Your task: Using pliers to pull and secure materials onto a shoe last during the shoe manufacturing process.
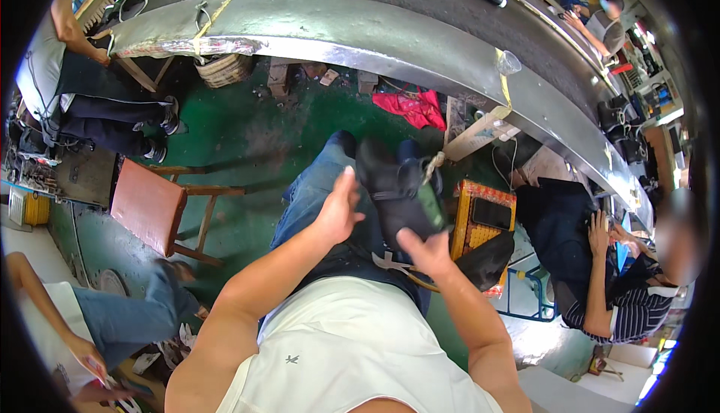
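Over my lap lies a black shoe (405, 214), blurred by motion, with a dark strap across it and a green patch (430, 205) along its right side. My right hand (427, 254) grips its near end, with the thumb on top and the other fingers mostly hidden. Just left of the shoe, my left hand (341, 210) is open, its fingers pointing up and apart from the shoe. A dark rounded piece (375, 160) shows at the shoe's far end; I cannot tell whether it belongs to it.
A long metal-edged conveyor bench (315, 27) curves across the far side. On my right stand an orange crate with a phone (491, 213) on it and a seated person (622, 285). A brown stool (150, 207) and two people are at left. Red cloth (411, 108) lies beneath the bench.
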A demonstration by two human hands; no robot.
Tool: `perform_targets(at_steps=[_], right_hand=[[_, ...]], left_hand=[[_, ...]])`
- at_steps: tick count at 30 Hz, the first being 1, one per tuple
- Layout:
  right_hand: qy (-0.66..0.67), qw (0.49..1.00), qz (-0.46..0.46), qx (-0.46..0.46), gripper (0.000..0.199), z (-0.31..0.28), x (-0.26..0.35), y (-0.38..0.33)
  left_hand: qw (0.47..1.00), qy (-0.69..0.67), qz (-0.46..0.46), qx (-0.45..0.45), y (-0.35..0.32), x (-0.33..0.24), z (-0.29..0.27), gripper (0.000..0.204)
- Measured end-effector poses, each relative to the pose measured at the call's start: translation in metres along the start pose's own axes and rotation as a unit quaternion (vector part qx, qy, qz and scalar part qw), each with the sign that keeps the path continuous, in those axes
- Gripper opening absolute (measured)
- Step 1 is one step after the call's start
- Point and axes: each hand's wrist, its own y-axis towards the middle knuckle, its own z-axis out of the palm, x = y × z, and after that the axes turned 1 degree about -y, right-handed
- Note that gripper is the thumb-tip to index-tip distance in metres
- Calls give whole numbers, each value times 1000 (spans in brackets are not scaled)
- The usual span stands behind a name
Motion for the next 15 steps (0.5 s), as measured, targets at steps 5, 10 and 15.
perform_targets(at_steps=[5, 10, 15], right_hand=[[-397, 885, -231, 83, 124, 8, -18, 4], [-363, 896, -250, 53, 124, -3, -28, 13], [-229, 969, -74, 62, 102, -40, 32, 56]], left_hand=[[956, -108, 17, 271, -11, -23, 32, 75], [957, -51, 52, 281, -5, -34, 48, 72], [953, 70, 89, 280, 10, -66, 103, 63]])
